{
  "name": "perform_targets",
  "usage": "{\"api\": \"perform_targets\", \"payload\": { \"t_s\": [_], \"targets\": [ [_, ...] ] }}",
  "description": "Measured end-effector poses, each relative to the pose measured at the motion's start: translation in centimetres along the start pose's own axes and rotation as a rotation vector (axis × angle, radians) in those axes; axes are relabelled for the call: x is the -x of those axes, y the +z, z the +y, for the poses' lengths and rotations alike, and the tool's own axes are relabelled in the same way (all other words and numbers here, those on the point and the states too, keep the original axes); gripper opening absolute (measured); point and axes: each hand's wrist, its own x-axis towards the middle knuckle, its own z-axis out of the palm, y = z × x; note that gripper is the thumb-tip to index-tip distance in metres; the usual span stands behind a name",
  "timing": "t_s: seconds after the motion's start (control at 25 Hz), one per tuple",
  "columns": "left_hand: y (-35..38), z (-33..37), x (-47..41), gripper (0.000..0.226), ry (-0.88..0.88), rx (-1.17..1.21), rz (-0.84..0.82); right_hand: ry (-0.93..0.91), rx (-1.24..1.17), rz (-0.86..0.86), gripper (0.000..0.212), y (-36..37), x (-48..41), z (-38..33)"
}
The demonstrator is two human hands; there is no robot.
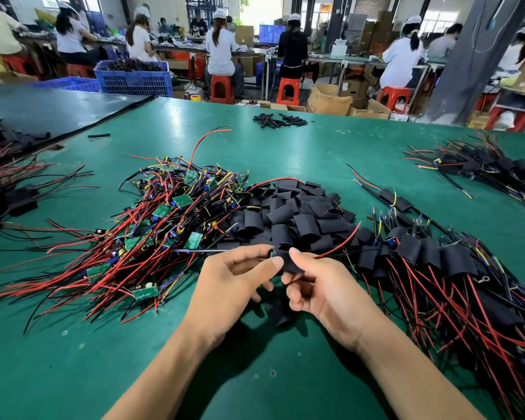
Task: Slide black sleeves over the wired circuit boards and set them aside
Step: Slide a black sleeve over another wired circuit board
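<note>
My left hand (234, 280) pinches the end of a wired circuit board (271, 254), of which only a green edge shows at the mouth of a black sleeve (288, 263). My right hand (319, 286) grips that sleeve between thumb and fingers. Red and black wires trail out both sides. A heap of bare green boards with red and black wires (152, 225) lies to the left. Behind my hands sits a pile of loose black sleeves (297, 213). Sleeved boards (443, 262) are heaped on the right.
The green table (73, 359) holds another sleeve (281, 315) under my hands, a second sleeved heap (482, 168) at the far right, small black tubes (279, 120) at the back, dark bundles (6, 189) at the left. Seated workers and blue crates (134, 75) are beyond.
</note>
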Motion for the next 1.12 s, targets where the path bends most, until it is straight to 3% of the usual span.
{"api": "perform_targets", "payload": {
  "t_s": [0.2,0.4,0.64,0.92,1.12],
  "targets": [
    [0.5,-0.4,0.0,0.008,0.072,-0.03,0.092,-0.026,0.023,-0.023,0.022,0.2,0.0,0.5],
    [0.5,-0.5,-0.1,0.002,0.013,0.167,0.062,-0.02,0.024,-0.084,0.031,0.6,0.3,0.1],
    [0.9,-0.4,0.2,0.017,-0.074,0.415,-0.019,-0.028,-0.009,-0.112,0.018,1.1,0.4,0.4],
    [0.9,-0.5,0.2,0.007,0.037,0.189,0.106,0.04,-0.038,-0.061,0.013,0.8,0.2,0.5],
    [0.8,-0.3,0.0,0.017,-0.014,0.218,0.006,0.061,-0.167,0.075,0.023,0.6,-0.1,0.0]
  ]
}}
